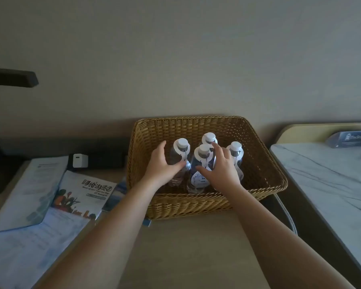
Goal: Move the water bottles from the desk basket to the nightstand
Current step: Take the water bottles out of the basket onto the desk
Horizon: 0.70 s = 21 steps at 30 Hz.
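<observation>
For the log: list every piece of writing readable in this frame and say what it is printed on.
"手绘游览": the large title on the illustrated brochure left of the wicker basket.
Smaller lines under that title: too blurred to read.
Neck tags on the water bottles: print too small to read.
Papers at the left: text blurred.
Card stand on the marble surface: white lettering, unreadable.

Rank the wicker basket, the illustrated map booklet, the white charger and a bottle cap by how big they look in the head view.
1. wicker basket
2. illustrated map booklet
3. white charger and bottle cap: these look alike, so no ranking.
</observation>
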Each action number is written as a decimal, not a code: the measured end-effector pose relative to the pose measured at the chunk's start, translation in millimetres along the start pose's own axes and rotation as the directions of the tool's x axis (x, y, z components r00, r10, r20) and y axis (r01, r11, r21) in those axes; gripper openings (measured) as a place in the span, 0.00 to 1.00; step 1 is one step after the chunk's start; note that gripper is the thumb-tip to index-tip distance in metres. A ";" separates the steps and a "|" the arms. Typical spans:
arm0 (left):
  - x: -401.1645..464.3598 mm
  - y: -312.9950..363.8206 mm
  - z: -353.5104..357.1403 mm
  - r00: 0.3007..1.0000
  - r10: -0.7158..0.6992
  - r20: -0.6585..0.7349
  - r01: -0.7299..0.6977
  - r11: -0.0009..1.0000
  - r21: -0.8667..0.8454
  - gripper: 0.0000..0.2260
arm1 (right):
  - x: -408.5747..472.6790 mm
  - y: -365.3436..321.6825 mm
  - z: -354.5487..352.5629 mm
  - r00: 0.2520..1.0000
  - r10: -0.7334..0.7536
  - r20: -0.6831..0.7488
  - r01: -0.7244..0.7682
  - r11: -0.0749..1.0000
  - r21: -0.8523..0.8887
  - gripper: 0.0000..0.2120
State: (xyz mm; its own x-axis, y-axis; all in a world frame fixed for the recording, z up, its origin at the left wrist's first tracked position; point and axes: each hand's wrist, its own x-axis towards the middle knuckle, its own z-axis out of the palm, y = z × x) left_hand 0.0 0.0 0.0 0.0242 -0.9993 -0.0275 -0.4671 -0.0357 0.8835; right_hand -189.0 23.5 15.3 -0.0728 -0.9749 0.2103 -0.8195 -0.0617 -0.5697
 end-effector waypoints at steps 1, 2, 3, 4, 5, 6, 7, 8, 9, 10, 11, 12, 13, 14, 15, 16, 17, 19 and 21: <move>8.4 1.2 1.8 1.000 -0.008 0.012 0.009 1.000 -0.013 0.45 | 5.2 -0.3 3.8 1.000 0.016 0.026 -0.017 1.000 0.005 0.45; 15.9 2.0 3.3 1.000 -0.015 0.026 0.016 1.000 -0.019 0.46 | 9.1 -1.4 6.5 0.998 0.033 0.051 -0.033 0.999 0.005 0.47; 24.1 0.1 5.5 0.998 -0.038 0.053 0.040 0.999 -0.030 0.47 | 11.5 -1.9 10.2 0.995 0.053 0.079 -0.053 0.999 -0.003 0.48; 30.2 0.2 6.9 0.995 -0.054 0.081 0.059 0.997 -0.052 0.48 | 13.7 -2.7 14.0 0.992 0.068 0.103 -0.068 0.998 -0.006 0.48; 37.3 -2.2 9.1 0.993 -0.058 0.107 0.065 0.996 -0.062 0.49 | 17.5 -2.5 17.7 0.991 0.082 0.105 -0.082 0.997 -0.002 0.48; 42.1 -4.0 10.3 0.989 -0.051 0.136 0.060 0.996 -0.060 0.49 | 20.0 -2.6 20.7 0.990 0.092 0.102 -0.094 0.996 0.005 0.47; 46.9 -6.9 11.1 0.986 -0.037 0.163 0.049 0.997 -0.065 0.49 | 22.5 -2.3 22.4 0.990 0.102 0.102 -0.104 0.994 0.016 0.46; 49.7 -7.9 10.9 0.982 -0.019 0.189 0.032 0.997 -0.068 0.48 | 24.7 -1.9 23.0 0.990 0.104 0.100 -0.107 0.994 0.026 0.45; 52.0 -9.4 11.6 0.979 0.001 0.202 0.014 0.997 -0.072 0.47 | 25.7 -1.3 24.0 0.988 0.112 0.109 -0.117 0.992 0.039 0.43; 53.7 -10.9 12.3 0.980 0.017 0.199 -0.002 0.997 -0.072 0.44 | 26.2 -0.4 24.8 0.985 0.122 0.119 -0.129 0.990 0.054 0.42; 54.9 -12.6 13.0 0.982 0.026 0.188 -0.012 0.997 -0.071 0.40 | 26.3 0.7 25.5 0.983 0.131 0.132 -0.141 0.988 0.065 0.41; 54.4 -13.8 13.7 0.984 0.026 0.175 -0.015 0.998 -0.064 0.38 | 25.8 2.3 26.5 0.980 0.137 0.142 -0.148 0.986 0.074 0.41; 53.5 -15.2 14.1 0.986 0.026 0.166 -0.018 0.998 -0.053 0.35 | 25.1 3.7 27.1 0.979 0.137 0.149 -0.151 0.985 0.084 0.40; 52.3 -16.4 14.3 0.987 0.027 0.160 -0.021 0.999 -0.039 0.34 | 24.6 4.9 27.9 0.980 0.134 0.149 -0.150 0.984 0.098 0.39; 51.2 -16.9 14.5 0.987 0.033 0.155 -0.029 0.999 -0.025 0.32 | 24.0 5.5 28.2 0.981 0.132 0.146 -0.148 0.983 0.110 0.39; 50.1 -16.5 14.6 0.988 0.045 0.150 -0.044 0.999 -0.009 0.31 | 23.7 5.7 28.4 0.982 0.128 0.142 -0.146 0.982 0.118 0.38; 49.2 -15.9 15.2 0.989 0.055 0.139 -0.057 0.998 0.010 0.30 | 23.8 5.4 28.6 0.982 0.132 0.138 -0.149 0.982 0.120 0.37; 46.6 -13.3 16.5 0.991 0.074 0.107 -0.080 0.996 0.047 0.28 | 23.5 4.4 28.6 0.982 0.137 0.132 -0.152 0.982 0.113 0.36; 43.2 -11.3 15.8 0.994 0.085 0.076 -0.090 0.994 0.064 0.28 | 21.7 3.8 27.5 0.983 0.136 0.124 -0.151 0.982 0.117 0.35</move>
State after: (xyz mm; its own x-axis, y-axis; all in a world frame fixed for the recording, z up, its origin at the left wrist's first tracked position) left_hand -7.6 -42.9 -18.6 -0.0825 -0.9965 0.0123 -0.5231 0.0538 0.8506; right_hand -178.1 -3.8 -4.2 -0.1124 -0.9932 0.0305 -0.7271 0.0613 -0.6838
